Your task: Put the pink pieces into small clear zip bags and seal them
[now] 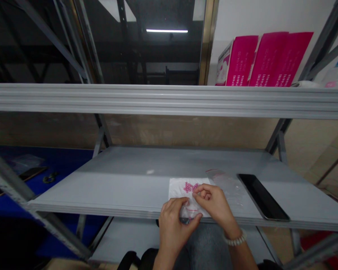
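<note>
Left hand (171,221) is partly hiding clear bag (190,213) | pink bits (188,187) are looking too small to identify | right edge is cutting clear container (337,77)

place: workshop or storeroom, unclear which | grey metal racking (129,99) | pink printed cartons (270,58) above

Pink box (242,60), upper right of the frame: pale date stamp running along the height of its side, apparently ending "04/20"; year too blurred to confirm. Rows of white characters, seemingly Chinese, near the lower edge; too small to read. Neighbouring pink box (270,58), just right: fainter stamp, illegible; similar white rows at the bottom, likewise unreadable.
</note>
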A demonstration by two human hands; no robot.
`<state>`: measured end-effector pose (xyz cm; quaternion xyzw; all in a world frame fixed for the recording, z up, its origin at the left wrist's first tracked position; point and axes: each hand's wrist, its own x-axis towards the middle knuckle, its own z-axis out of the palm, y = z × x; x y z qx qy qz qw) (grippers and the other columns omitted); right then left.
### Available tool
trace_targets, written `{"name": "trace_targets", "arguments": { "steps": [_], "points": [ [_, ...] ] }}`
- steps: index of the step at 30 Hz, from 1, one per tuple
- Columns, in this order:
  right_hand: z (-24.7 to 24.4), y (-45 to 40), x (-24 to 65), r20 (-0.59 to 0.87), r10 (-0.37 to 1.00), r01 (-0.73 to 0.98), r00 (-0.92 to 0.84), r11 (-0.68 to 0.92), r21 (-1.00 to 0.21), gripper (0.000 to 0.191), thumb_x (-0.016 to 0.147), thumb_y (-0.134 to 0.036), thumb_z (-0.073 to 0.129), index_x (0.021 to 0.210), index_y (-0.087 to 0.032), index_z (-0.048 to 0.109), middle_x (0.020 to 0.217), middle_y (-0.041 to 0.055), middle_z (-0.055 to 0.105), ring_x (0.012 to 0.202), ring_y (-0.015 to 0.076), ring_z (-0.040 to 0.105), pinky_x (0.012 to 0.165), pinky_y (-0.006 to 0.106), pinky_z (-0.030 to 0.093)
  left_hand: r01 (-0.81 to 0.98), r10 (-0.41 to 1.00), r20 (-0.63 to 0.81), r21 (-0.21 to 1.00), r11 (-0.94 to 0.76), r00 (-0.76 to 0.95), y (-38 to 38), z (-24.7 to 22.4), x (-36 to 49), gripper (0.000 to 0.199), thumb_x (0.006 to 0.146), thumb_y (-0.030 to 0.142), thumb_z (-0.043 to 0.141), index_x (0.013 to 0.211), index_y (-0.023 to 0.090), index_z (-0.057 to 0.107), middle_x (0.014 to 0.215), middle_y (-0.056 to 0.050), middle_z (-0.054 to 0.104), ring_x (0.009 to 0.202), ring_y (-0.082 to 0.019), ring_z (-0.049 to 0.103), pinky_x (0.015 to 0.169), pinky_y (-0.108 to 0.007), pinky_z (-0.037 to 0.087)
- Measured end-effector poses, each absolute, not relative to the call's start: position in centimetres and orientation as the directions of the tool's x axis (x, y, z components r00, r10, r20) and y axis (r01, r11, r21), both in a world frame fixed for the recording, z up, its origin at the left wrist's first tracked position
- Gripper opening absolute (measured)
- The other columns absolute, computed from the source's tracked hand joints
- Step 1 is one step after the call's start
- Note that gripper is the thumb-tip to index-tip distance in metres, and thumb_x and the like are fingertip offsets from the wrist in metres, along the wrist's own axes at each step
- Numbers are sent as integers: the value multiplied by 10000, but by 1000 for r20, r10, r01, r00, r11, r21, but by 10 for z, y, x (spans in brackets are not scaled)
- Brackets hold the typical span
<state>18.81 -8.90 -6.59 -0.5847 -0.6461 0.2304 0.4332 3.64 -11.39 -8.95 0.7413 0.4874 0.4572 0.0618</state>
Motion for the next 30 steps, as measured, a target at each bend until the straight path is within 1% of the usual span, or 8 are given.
{"name": "trace_targets", "arguments": {
  "steps": [3,7,11,15,19,23,27,30],
  "points": [
    [-58,-102,191,294,955,484,-25,269,-833,127,752,-250,640,738,-181,746,565,-17,576,557,146,545,510,229,423,659,784,611,546,-518,109,-114,-90,37,286,668,307,783,913,204,678,843,-58,738,791,-272,695,720,-405,538],
    [-52,-120,187,322,946,362,-24,309,-879,166,788,-299,630,723,-205,751,804,40,604,766,186,599,623,271,480,646,766,636,548,-531,89,-115,-88,38,274,681,260,763,932,197,672,843,-59,736,785,-269,687,715,-401,527],
    [-49,-133,179,260,965,293,-30,257,-921,85,653,-184,714,733,-206,732,1024,63,552,930,211,600,711,290,527,668,746,664,532,-521,53,-121,-82,38,299,662,250,776,932,191,665,816,-60,715,751,-272,672,671,-395,508],
    [-43,-137,177,207,972,174,-112,225,-959,47,677,-154,669,692,-199,672,1059,62,545,949,205,607,679,271,548,658,755,655,575,-486,-16,-128,-75,39,326,633,202,754,935,211,630,749,-19,676,686,-245,654,641,-370,500],
    [-39,-136,183,207,966,35,-156,214,-976,39,739,-197,662,716,-208,633,961,50,626,982,206,620,737,282,554,427,853,517,790,-440,-78,-133,-72,38,415,640,190,714,1014,218,536,760,10,636,641,-190,642,595,-301,518],
    [-40,-136,188,209,973,-80,-94,202,-976,109,749,-295,701,758,-210,635,973,56,700,919,195,673,770,299,556,102,947,315,942,-319,58,-135,-66,34,477,742,236,662,1183,214,480,728,29,629,586,-144,618,598,-262,531],
    [-41,-136,187,211,977,-97,-9,209,-973,137,740,-321,720,747,-209,641,827,32,718,792,178,697,736,284,562,114,929,326,931,-348,173,-135,-59,32,99,755,169,606,844,194,641,694,-1,669,636,-155,631,628,-257,517],
    [-40,-137,186,232,972,-91,48,236,-968,151,736,-330,737,730,-205,652,750,23,704,738,172,694,698,266,569,172,916,370,903,-394,155,-135,-56,30,88,743,144,600,672,193,616,658,-4,671,650,-168,644,639,-263,520]
  ]
}}
